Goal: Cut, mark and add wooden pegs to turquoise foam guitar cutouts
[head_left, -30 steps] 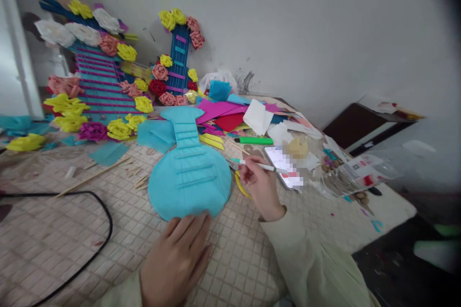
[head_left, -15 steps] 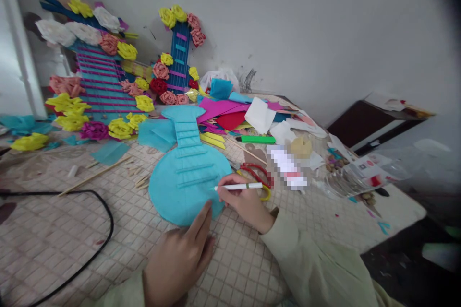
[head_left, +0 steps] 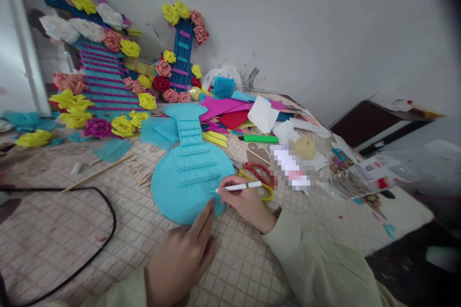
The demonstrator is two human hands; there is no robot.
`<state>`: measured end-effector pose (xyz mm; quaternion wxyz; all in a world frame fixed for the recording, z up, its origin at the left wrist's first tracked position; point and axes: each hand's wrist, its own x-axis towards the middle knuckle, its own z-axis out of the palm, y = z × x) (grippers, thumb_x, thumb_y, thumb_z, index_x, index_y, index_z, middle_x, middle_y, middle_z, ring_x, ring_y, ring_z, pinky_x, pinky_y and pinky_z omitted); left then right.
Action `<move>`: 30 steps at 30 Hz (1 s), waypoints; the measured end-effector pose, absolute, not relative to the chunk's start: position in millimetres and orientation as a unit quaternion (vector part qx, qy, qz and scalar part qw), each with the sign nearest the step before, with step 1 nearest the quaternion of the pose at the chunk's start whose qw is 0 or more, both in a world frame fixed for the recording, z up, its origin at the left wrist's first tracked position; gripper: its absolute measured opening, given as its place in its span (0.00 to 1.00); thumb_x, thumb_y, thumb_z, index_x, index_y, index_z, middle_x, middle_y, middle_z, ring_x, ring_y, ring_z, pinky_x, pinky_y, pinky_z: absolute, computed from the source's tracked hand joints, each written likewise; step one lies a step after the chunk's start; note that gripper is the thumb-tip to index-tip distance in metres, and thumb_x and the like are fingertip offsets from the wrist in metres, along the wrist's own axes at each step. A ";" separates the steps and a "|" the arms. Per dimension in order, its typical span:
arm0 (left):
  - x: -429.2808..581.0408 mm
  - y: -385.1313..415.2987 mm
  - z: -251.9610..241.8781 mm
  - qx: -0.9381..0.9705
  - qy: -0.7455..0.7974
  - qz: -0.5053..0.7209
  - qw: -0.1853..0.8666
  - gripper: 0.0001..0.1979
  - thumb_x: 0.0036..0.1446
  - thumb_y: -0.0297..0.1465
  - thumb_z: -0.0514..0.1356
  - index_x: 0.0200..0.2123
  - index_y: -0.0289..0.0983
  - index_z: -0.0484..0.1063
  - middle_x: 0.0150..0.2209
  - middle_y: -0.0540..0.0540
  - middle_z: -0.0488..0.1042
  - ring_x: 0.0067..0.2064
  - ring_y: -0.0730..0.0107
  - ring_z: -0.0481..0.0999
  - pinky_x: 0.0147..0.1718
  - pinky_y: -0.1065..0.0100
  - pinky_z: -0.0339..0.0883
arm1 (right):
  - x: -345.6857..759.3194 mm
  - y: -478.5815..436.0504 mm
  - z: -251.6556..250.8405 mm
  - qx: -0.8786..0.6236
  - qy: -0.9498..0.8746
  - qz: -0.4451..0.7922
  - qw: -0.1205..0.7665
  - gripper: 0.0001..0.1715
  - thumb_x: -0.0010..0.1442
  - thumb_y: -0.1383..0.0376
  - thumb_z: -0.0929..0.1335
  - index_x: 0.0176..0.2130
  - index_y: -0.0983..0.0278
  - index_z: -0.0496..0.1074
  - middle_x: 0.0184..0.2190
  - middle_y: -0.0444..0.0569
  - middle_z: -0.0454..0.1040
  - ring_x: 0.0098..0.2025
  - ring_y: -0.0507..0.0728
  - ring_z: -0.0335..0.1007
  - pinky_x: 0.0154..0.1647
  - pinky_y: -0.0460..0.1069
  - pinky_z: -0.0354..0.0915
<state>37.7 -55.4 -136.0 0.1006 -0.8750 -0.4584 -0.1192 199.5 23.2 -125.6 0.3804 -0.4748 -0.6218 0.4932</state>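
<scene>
A turquoise guitar-shaped cutout [head_left: 171,194] lies on the table, with several raised strips across its neck and body. My left hand [head_left: 182,254] rests at its lower edge, index and middle fingers stretched out onto it. In a pinch, my right hand [head_left: 248,206] holds a white pen [head_left: 247,185] almost level over the right side of the body. The pen's greenish tip points left, at or just above the surface; contact is hard to tell.
Red-and-yellow scissors [head_left: 265,192] lie just right of my right hand, near a green box cutter [head_left: 261,139]. Coloured paper [head_left: 230,105] is heaped behind. Flower-trimmed pieces [head_left: 104,79] lean on the wall. A black cable [head_left: 114,216] curves at left.
The whole view has shifted slightly, so things appear a little further right. The pen tip sits marginally lower on the cutout. My left hand keeps its place on it.
</scene>
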 end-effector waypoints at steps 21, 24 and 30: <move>37.7 -54.6 -134.6 -0.876 -0.457 -0.130 0.087 0.21 0.58 0.30 0.47 0.53 0.29 0.61 0.58 0.43 0.60 0.20 0.75 0.72 0.16 0.66 0.71 | 199.5 22.8 -123.8 -0.475 -0.626 0.492 0.375 0.02 0.51 0.68 0.67 0.27 0.64 0.69 0.19 0.41 0.67 0.20 0.48 0.61 0.19 0.43 0.57; 37.6 -54.6 -134.7 -0.875 -0.457 -0.131 0.093 0.21 0.57 0.30 0.46 0.52 0.29 0.62 0.58 0.44 0.60 0.20 0.74 0.72 0.16 0.66 0.71 | 199.0 22.8 -123.0 -0.482 -0.620 0.492 0.376 0.01 0.50 0.68 0.67 0.27 0.64 0.69 0.19 0.41 0.67 0.20 0.49 0.61 0.19 0.43 0.57; 39.2 -55.5 -133.1 -0.869 -0.468 -0.123 0.098 0.21 0.58 0.31 0.46 0.52 0.31 0.63 0.58 0.47 0.59 0.18 0.76 0.71 0.16 0.66 0.70 | 198.5 23.4 -123.6 -0.486 -0.616 0.491 0.379 0.01 0.49 0.68 0.67 0.26 0.64 0.69 0.18 0.41 0.67 0.19 0.48 0.60 0.18 0.43 0.56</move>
